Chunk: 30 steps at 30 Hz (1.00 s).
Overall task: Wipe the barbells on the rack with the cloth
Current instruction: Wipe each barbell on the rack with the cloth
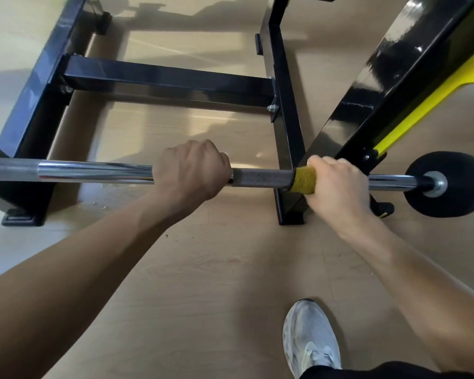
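Observation:
A chrome barbell (93,172) runs level across the view, with a dark knurled stretch (263,178) between my hands and a black round weight (460,170) at its right end. My left hand (192,170) is closed around the bar near its middle. My right hand (337,184) grips the bar further right with a yellow cloth (303,181) wrapped around it under the palm. The black rack (285,110) stands below and behind the bar.
The rack's two black side rails and a crossbeam (170,77) lie on the wooden floor (203,269). A black and yellow upright (394,99) slants at the right. My grey shoe (309,337) stands at the bottom right.

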### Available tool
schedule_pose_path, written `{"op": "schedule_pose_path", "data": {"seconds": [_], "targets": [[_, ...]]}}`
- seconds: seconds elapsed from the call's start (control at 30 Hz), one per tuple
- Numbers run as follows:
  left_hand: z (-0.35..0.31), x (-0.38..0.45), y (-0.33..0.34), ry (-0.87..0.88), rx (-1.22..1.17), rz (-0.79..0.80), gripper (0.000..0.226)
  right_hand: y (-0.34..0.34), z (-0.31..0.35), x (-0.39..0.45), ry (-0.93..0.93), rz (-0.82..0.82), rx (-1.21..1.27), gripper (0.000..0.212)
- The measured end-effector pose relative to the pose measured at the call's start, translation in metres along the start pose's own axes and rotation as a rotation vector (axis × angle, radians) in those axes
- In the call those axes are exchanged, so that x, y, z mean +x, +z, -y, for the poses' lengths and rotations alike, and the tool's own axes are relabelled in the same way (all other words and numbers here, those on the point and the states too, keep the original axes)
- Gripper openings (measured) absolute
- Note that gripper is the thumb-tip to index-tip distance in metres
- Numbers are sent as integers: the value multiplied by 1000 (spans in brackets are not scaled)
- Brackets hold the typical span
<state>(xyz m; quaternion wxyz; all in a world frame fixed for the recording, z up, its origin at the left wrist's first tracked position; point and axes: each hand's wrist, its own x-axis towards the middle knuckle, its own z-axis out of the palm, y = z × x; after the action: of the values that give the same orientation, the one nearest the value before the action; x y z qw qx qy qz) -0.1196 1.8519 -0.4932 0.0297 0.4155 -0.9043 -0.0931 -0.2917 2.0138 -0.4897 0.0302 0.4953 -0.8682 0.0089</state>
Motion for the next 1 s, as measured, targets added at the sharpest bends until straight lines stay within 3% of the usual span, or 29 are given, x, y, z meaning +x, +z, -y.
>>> {"op": "schedule_pose_path", "data": {"seconds": [0.13,0.3,0.37,0.43,0.5,0.57,0.67,0.73,0.87,1.0], "targets": [[-3,3,0,-83,-65,13,30,-1,56,13,-163,44,28,30],[-1,1,-6,-130,-99,105,37,-12,80,10,-323,137,356,18],[4,0,-11,-88,-178,146,33,-30,72,3,-348,211,519,33],[6,-6,-22,-2,-207,77,31,-60,69,1,-337,277,611,40],[0,-19,-41,79,-258,-80,34,-93,72,6,-260,337,638,28],[-10,-34,-66,154,-489,-93,36,-119,76,15,-157,438,671,19],[-23,-51,-112,-14,-1017,183,32,-139,81,21,70,527,905,9],[-29,-60,-144,-166,-1197,325,31,-152,82,17,287,597,1046,26],[-44,-81,-208,-237,-1077,399,41,-199,83,-1,534,717,1216,40],[-52,-94,-267,-275,-987,417,41,-259,76,-12,602,840,1381,24]]}}
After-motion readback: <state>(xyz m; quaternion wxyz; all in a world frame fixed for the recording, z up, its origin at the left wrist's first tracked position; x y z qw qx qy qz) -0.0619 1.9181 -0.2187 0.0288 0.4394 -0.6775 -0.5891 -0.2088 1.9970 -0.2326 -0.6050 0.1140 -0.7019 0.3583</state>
